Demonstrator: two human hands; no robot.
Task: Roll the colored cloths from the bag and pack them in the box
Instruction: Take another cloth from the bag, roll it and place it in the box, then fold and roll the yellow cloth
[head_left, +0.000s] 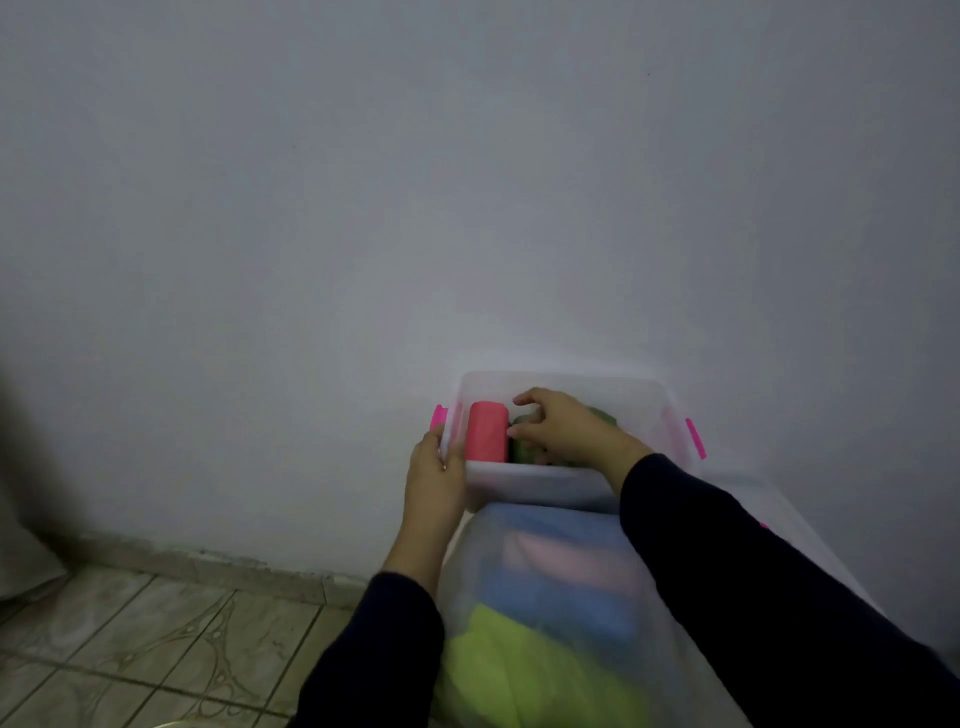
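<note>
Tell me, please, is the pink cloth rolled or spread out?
Rolled: the pink cloth lies as a tight cylinder inside the box.

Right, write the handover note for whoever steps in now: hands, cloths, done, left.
Left hand grips the near-left corner of the clear box.
Right hand is inside the box, fingers curled on a green roll.
Done: a pink roll sits at the box's left end.
Left: seat the green roll beside it, then roll the blue, pink and yellow-green cloths in the plastic bag in front of the box.
</note>
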